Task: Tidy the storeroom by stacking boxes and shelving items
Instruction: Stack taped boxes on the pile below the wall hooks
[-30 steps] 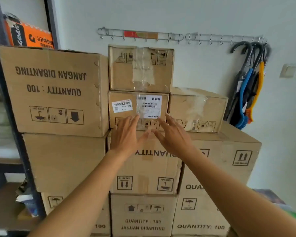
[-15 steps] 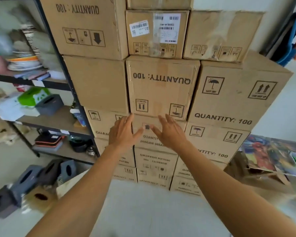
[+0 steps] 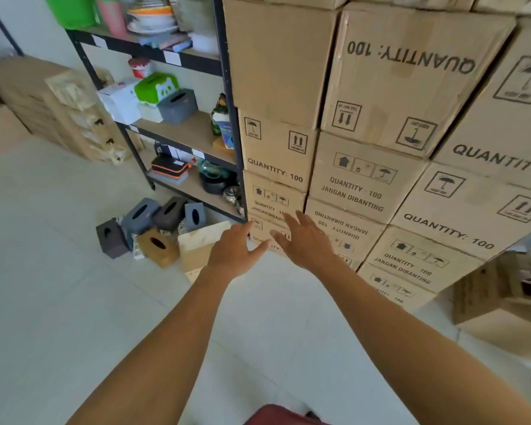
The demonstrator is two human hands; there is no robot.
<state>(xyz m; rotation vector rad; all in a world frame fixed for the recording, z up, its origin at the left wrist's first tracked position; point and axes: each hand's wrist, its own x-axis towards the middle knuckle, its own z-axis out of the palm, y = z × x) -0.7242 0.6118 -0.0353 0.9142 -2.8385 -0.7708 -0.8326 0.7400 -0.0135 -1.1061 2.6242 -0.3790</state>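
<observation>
1. Both arms reach forward. The left hand [image 3: 232, 256] and right hand [image 3: 307, 243] are empty, fingers spread and relaxed, thumbs nearly meeting.
2. Low and left of the left hand, a cluster of tissue boxes [image 3: 140, 214] sits on the floor (slots showing), strung out leftward, so the left hand is nearer.
3. Behind them stands the shelving rack [image 3: 184, 131], likely their destination. Stacked cartons [image 3: 365, 191] rise to its right.

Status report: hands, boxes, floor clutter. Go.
Open and empty: left hand, right hand. Stacked ahead: cardboard boxes. Loose on floor by shelf rack: tissue boxes.
</observation>
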